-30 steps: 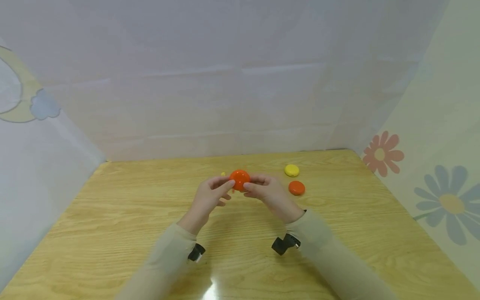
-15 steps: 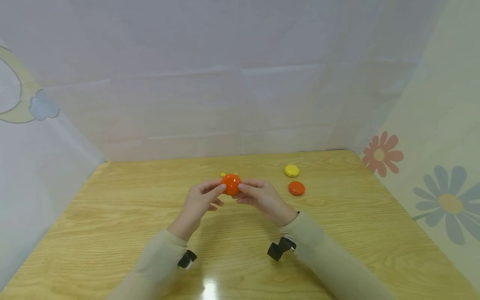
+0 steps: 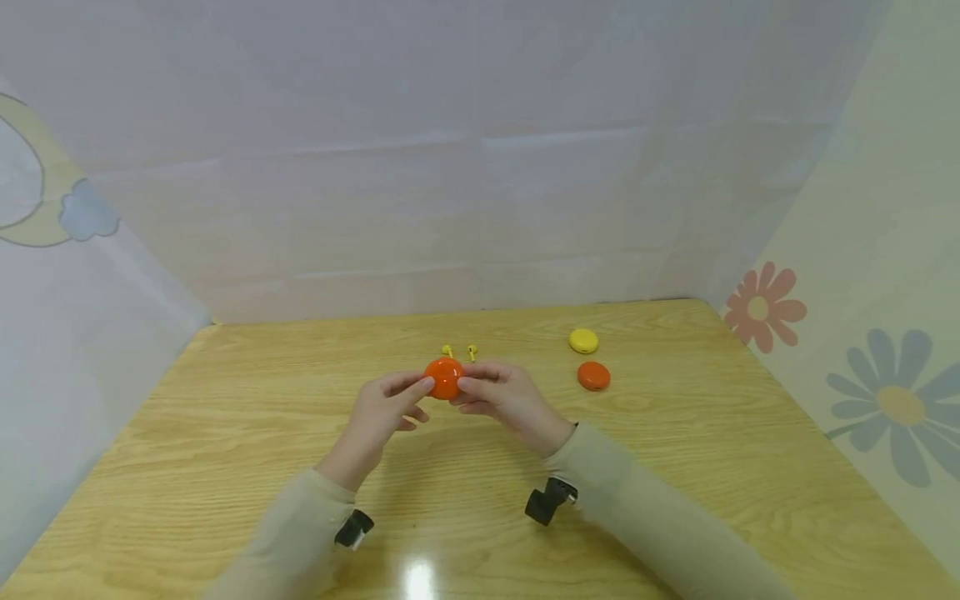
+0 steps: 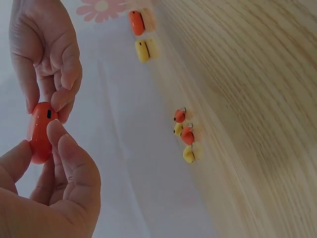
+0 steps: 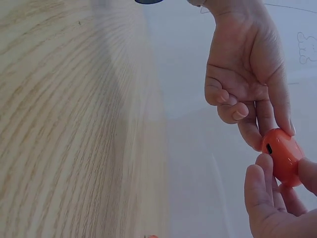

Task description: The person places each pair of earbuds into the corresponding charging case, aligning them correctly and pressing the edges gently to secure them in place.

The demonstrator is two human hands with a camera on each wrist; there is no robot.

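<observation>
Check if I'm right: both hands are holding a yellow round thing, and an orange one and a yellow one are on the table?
Nearly: the round thing the left hand and right hand hold is orange, not yellow; the head view shows it. An orange one and a yellow one do lie on the table.

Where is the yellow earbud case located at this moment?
In the head view, the yellow earbud case lies on the table, beyond and to the right of the right hand, just behind the unheld orange earbud case.
</observation>
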